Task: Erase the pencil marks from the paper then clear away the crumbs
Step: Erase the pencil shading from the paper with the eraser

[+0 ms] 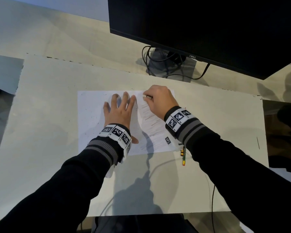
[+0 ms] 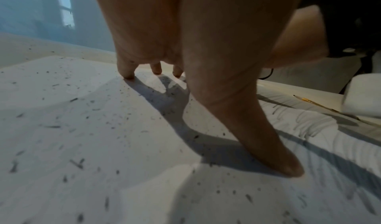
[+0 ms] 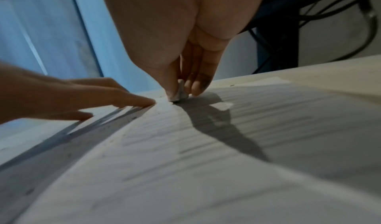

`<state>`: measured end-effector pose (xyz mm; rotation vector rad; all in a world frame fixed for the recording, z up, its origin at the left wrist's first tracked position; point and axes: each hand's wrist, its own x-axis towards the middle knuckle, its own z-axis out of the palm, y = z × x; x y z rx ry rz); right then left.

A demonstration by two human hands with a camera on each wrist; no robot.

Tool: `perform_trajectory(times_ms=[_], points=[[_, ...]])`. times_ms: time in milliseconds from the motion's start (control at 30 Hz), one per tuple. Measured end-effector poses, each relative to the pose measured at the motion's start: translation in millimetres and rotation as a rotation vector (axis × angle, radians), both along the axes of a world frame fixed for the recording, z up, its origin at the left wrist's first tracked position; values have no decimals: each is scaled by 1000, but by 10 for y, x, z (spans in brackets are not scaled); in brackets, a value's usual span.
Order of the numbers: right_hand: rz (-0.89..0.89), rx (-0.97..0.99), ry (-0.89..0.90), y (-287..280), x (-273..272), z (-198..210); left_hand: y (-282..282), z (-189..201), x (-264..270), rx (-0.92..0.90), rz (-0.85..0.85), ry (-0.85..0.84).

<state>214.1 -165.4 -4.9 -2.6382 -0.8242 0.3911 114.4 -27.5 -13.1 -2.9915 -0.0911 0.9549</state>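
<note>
While the left hand [image 1: 118, 111] lies flat with fingers spread on the middle of the sheet of paper [image 1: 91, 118], pinning it to the tabletop [image 1: 49, 98], the right hand [image 1: 160, 100] pinches a small white eraser [image 1: 144, 97] near the sheet's far edge. Pencil marks [image 1: 151, 118] cover the right half; a pencil [image 1: 183, 157] lies just off the near right corner, and a monitor [image 1: 208, 31] stands at the tabletop's far edge.

From the left wrist, the straight fingertips [image 2: 128, 75] press the paper, with dark crumbs [image 2: 74, 99] scattered around them.

From the right wrist, the thumb and fingers grip the eraser, its tip touching the paper beside the left forefinger.

I judge the erasing about half done: next come firm strokes toward the near right corner, the sheet kept pinned; sweeping crumbs waits.
</note>
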Motion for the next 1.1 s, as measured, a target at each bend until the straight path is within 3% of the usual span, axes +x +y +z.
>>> perform_trajectory(times_ms=[167,300,467,600,733,867,1033,1100], points=[[181,15,72,53,-244,4,-10,17,-2,-20,9,3],[-50,-14,10,-30,-1,9,-14,14,1,10,2,6],[136,-11,68,-27,-270,9,-17,26,5,-8,10,2],[-71,13,-7,-81,-105,-29,-12,31,1,-11,16,17],[196,2,55,-35,-328,-17,-4,18,-4,-35,17,-2],[1,38,-13,-95,-98,-10,-1,20,-9,-32,19,1],[251,-4,49,-64,-327,8,10,17,-18,-50,20,-13],[159,3,12,-107,-195,16,8,13,-17,-43,20,-14]])
